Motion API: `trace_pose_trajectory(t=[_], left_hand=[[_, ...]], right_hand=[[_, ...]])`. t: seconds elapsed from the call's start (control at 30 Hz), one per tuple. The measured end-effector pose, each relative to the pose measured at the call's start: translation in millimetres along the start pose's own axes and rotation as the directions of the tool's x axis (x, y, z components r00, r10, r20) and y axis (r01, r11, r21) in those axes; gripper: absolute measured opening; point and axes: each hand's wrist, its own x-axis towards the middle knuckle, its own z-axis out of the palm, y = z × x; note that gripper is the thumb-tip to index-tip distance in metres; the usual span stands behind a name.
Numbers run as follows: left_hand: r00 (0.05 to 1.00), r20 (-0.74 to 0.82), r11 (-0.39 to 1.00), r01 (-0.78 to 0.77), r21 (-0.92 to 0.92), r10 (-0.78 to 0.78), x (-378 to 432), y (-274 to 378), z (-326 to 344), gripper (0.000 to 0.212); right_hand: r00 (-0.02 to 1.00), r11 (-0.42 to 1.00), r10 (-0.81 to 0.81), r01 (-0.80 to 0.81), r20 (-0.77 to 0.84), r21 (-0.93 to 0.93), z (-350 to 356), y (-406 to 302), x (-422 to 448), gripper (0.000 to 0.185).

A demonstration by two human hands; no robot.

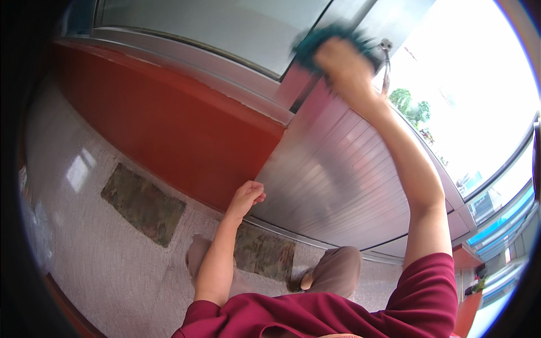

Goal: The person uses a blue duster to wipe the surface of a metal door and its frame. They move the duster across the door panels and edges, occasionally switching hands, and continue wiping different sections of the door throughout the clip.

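My right hand [342,63], blurred by motion, is stretched out far ahead on a shaggy dark teal cleaning mitt or duster [312,46]. The teal fibers lie against the upper part of a metal-framed door, where it meets the window frame. Just right of that hand is a curved metal door handle [386,69]. Below it, the door's ribbed silver metal panel [329,181] reaches down to the floor. My left hand [248,196] hangs low before the corner of the red wall, its fingers curled in with nothing visible in them.
A red low wall [177,126] runs left under a framed glass window [211,29]. Two patterned mats [141,203] lie on the speckled floor [127,257], one by my feet. Bright glass with plants [410,107] behind it fills the right. A red ledge [469,308] stands lower right.
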Motion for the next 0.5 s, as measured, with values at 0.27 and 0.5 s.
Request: trace_pose_trajectory(t=[0.27, 0.5], left_hand=[[0.999, -0.043, 0.999, 0.007, -0.053, -0.009, -5, 0, -1, 0.03], [0.998, -0.059, 0.998, -0.015, -0.067, 0.011, 2, -2, 9, 0.034]], right_hand=[[0.882, 0.982, -0.185, 0.185, 0.433, 0.042, -57, 26, 15, 0.033], [0.987, 0.988, 0.153, -0.154, 0.039, 0.029, -122, 124, 22, 0.022]])
